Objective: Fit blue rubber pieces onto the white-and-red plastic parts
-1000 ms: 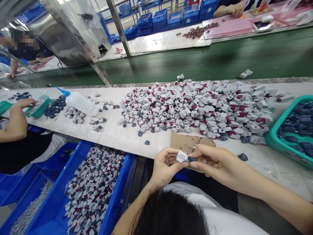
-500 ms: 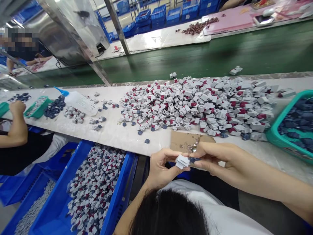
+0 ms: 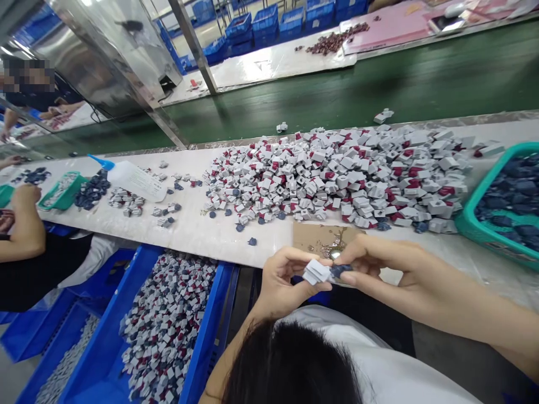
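The left hand [image 3: 281, 286] is pinching a grey block [image 3: 316, 271] while, beside that grip, the right hand [image 3: 393, 254] is grasping a blue piece [image 3: 339, 270].

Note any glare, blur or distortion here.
Head view: glare on the far worktop; pixel blocks mask a co-worker's head; a steel post slants, perhaps camera tilt; the light-gray part in the left hand looks fairly sharp, the far blue crates softer.

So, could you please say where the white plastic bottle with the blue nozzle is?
In the head view, the bottle lies left of centre on the pale worktable, between a heap of dark blue plastic parts and the large grey-and-red pile.
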Motion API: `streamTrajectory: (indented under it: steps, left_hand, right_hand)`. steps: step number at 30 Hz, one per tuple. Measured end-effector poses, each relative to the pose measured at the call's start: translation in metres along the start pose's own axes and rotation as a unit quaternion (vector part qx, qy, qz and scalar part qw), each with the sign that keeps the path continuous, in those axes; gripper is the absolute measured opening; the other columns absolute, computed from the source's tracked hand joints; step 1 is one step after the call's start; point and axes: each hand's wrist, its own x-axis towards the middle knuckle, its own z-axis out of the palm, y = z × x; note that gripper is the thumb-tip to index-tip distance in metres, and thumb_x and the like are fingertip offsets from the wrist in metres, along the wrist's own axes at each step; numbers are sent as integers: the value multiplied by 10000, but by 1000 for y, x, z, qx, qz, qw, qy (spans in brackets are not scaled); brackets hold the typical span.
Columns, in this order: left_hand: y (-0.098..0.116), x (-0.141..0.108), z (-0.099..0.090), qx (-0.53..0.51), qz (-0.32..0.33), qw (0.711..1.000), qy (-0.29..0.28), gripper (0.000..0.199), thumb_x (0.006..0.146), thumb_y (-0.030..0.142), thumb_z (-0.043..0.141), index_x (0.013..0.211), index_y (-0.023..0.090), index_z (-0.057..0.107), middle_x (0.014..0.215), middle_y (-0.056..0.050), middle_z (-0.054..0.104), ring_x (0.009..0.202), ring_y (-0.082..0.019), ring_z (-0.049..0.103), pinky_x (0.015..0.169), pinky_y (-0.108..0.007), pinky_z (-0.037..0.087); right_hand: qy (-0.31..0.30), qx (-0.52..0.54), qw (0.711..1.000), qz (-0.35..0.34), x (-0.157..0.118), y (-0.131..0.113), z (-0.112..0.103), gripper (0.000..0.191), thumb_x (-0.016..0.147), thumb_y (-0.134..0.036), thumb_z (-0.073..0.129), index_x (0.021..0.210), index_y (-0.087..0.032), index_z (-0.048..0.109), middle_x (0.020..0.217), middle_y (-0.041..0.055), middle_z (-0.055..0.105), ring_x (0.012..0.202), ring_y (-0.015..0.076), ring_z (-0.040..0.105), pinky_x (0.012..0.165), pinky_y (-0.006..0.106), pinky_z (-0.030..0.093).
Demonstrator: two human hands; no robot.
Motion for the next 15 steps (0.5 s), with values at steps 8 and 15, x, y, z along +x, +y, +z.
streamTrajectory:
  steps: [8,15]
  left_hand:
    - [-9,10,-17,-54,-30,992,109,383,608,410,778,835,194,557,813,-26,697,769,-197,691,677,-297,564]
    - [-2,27,-72,19,23,926,377,368,703,452,680,944,234,508,898,-26,669,726,-151,667,594,-249,548]
  right_hand:
    - [208,18,975,71,19,10,-30,336,790,-527,594,878,-203,568,720,27,569,600,118,530,495,207,419]
    - [283,71,953,82,72,11,-77,439,786,-563,592,1061,-221,611,722,51,596,603,142,543,508,231,454]
